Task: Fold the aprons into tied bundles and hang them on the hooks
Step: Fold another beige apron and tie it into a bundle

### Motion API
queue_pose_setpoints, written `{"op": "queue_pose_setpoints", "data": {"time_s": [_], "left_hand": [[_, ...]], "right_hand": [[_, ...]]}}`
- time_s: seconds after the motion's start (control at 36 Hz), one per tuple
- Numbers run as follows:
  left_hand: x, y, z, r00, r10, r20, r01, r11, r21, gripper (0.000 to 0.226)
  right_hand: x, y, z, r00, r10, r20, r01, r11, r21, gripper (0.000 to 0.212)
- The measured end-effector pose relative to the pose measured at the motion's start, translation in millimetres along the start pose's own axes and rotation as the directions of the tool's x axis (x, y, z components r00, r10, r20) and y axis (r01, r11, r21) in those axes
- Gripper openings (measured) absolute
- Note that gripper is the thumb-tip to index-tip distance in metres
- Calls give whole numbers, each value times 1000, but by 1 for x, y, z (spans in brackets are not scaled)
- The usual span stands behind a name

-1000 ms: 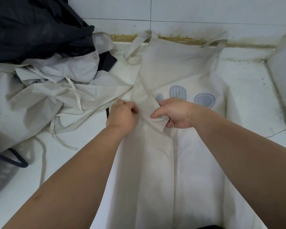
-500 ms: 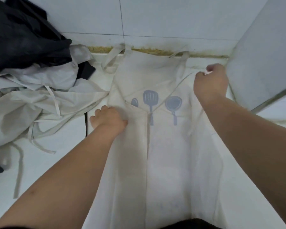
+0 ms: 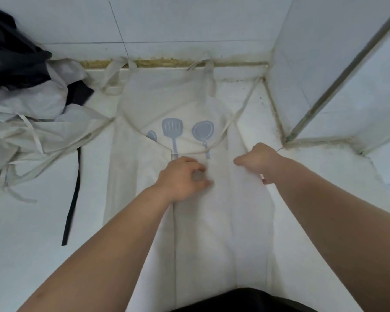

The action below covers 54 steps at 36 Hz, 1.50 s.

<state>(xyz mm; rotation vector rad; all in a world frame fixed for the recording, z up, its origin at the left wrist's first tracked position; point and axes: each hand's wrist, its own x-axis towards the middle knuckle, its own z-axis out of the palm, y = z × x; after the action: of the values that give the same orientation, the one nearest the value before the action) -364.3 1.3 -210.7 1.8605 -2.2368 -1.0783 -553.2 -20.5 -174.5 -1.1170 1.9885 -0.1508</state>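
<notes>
Apron (image 3: 203, 233): lying flat on counter (image 3: 32, 233), bib pointing away, left side already lying folded inward, narrowing it for bundling.
Pile (image 3: 32, 136) of other aprons: waiting at left, lying apart from working area.
Left hand (image 3: 180, 176): curling fingers, pinching cloth at centre, likely anchoring fold.
Right hand (image 3: 257, 163): fisting round right edge, probably drawing it inward.
Tie (image 3: 245, 102): trailing loose across bib, staying free for knotting.

A cream apron (image 3: 167, 102) with blue utensil prints lies flat, sides folded inward; more aprons (image 3: 32, 136) heaped beside it.
</notes>
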Motion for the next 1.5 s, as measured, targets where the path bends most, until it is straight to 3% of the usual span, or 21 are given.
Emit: {"op": "queue_pose_setpoints", "data": {"time_s": [0.11,0.28,0.42,0.58,0.64,0.69,0.75,0.81,0.86,0.94,1.0,1.03,1.14,1.22,1.28,1.39,1.44,1.5], "left_hand": [[-4,2,13,999,-17,-31,19,999,43,62],[-10,2,20,998,3,-64,6,990,140,65],[-20,13,28,989,-97,-112,126,950,287,59],[-35,17,39,940,-252,-229,307,918,250,59],[-38,18,40,940,-273,-204,315,925,211,58],[-39,16,37,947,-267,-181,291,948,126,57],[-40,8,30,960,-212,-181,205,977,-54,51],[-47,-2,22,968,-160,-192,115,968,-223,42],[-58,-15,17,962,-133,-239,68,962,-264,36],[-75,-29,14,946,-87,-313,15,974,-224,34],[-84,-38,13,951,-63,-304,5,982,-190,34],[-87,-43,13,957,-61,-285,11,985,-171,34],[-97,-65,15,987,-82,-138,82,997,-9,48],[-103,-68,16,998,-57,-32,58,997,55,66],[-107,-68,18,999,-48,-23,49,996,77,71],[-118,-63,23,985,-93,-145,127,960,250,64],[-125,-60,26,974,-139,-181,179,958,224,60],[-130,-57,30,973,-169,-155,192,971,141,54]], "right_hand": [[2,17,1,991,67,117,-92,971,221,32],[-6,32,-6,956,97,277,-167,956,240,21],[-12,36,-8,893,51,446,-254,877,408,13],[-28,39,-11,887,166,430,-294,922,251,26],[-29,34,-11,930,90,357,-223,909,353,26],[-29,27,-5,987,-52,151,-36,848,529,18],[-32,20,7,978,-180,-108,210,825,525,21],[-41,12,27,935,-284,-214,353,810,468,32],[-54,4,53,884,-429,-183,466,786,408,36],[-69,-2,89,798,-592,109,562,798,219,48],[-73,-2,108,787,-556,269,581,814,-18,49],[-74,-1,113,806,-528,268,565,821,-84,48],[-79,3,115,889,-457,40,458,889,-27,38],[-81,13,107,935,-355,2,354,930,-99,30],[-90,22,104,952,-297,68,305,938,-164,14],[-115,38,106,963,-98,252,145,974,-174,39],[-125,44,103,950,2,313,52,985,-162,47],[-133,47,100,924,63,378,19,978,-209,37]]}}
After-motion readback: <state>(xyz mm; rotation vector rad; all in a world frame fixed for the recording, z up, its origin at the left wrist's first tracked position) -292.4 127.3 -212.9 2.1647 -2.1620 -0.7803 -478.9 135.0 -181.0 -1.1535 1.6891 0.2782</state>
